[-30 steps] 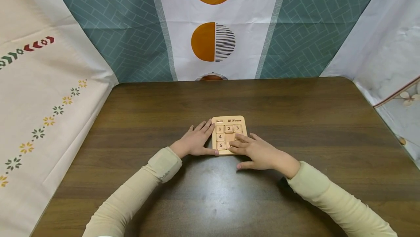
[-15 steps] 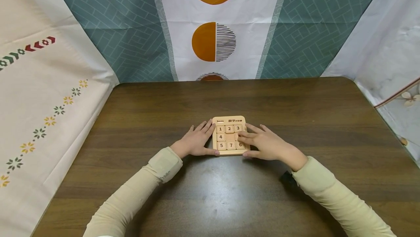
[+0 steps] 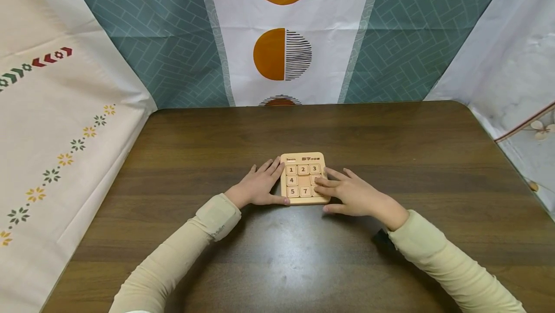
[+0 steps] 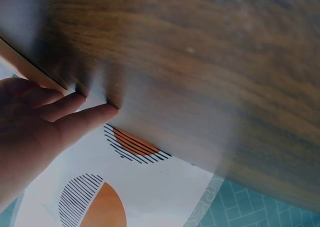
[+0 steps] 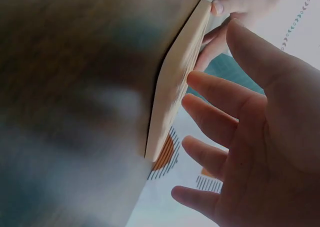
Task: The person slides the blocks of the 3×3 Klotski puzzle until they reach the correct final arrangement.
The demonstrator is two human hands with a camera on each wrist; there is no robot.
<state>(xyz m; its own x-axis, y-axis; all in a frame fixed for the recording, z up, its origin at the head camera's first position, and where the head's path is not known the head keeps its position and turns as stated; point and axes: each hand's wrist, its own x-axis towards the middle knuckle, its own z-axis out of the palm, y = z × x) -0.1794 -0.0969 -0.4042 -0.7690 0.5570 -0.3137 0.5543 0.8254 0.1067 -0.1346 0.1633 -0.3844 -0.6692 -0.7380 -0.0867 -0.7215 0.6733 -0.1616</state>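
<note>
A wooden number sliding puzzle (image 3: 299,161) lies flat on the table. Tiles 1, 2 and 3 fill its top row, 4 sits at middle left, and 5 and 7 are in the bottom row; the centre slot is bare. My left hand (image 3: 258,186) rests against the puzzle's left edge, fingers extended and thumb at the lower left corner. Over the right column reach the fingers of my right hand (image 3: 353,195), partly hiding the tiles there. In the right wrist view these fingers are spread and nearly straight, close over the puzzle (image 5: 175,82).
The brown wooden table (image 3: 277,265) extends all round the puzzle. Patterned cloth (image 3: 182,53) hangs behind its far edge, with pale cloths (image 3: 56,159) along the sides. A small black object (image 3: 383,237) shows beneath the right cuff.
My right hand has moved right and a little up from the bottom middle, uncovering tile 7. Over the last half second its thumb has drawn slightly down from the puzzle's corner. The left hand stays put.
</note>
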